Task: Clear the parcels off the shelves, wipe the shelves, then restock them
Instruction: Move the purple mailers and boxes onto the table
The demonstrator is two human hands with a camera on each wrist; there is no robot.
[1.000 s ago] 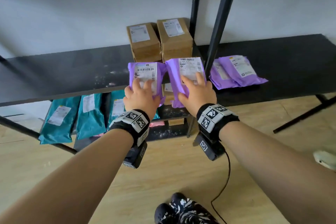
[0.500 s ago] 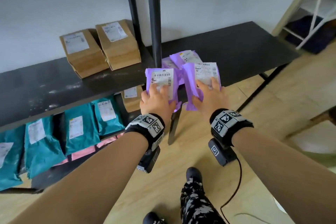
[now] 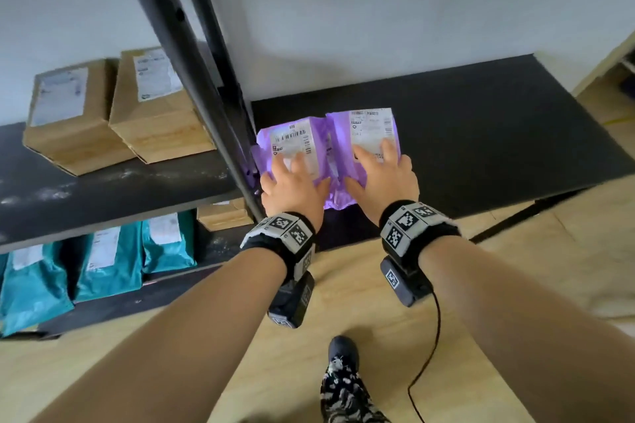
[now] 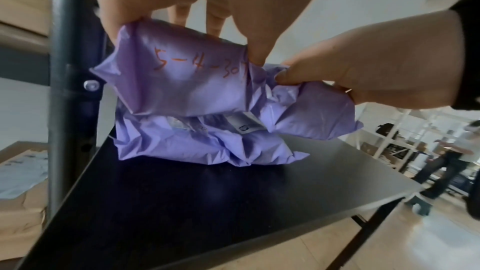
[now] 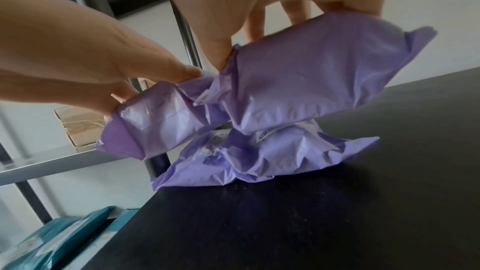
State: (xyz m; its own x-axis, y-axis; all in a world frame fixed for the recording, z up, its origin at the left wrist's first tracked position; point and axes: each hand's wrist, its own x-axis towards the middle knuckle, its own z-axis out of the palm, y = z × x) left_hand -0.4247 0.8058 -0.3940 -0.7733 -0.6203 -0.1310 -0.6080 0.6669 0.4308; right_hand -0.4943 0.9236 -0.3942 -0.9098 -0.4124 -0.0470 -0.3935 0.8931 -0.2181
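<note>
My left hand (image 3: 292, 182) grips a purple mailer parcel (image 3: 292, 144) with a white label, and red handwriting shows on its underside (image 4: 182, 77). Beside it, my right hand (image 3: 385, 175) grips a second purple parcel (image 3: 371, 130), thumb under and fingers on top (image 5: 311, 77). Both are held just above two more purple parcels (image 4: 197, 143) that lie on the black table (image 3: 481, 134) next to the shelf post. Whether the held parcels touch the ones below, I cannot tell.
The black shelf unit (image 3: 103, 189) stands to the left with two cardboard boxes (image 3: 113, 113) on it. Teal parcels (image 3: 103, 261) and another box sit on the shelf below. The black upright post (image 3: 192, 79) is close to my left hand. A person stands far off (image 4: 446, 163).
Both hands carried their purple parcels rightward from the shelf front, past the post, and lowered them over the purple parcels on the black table.
</note>
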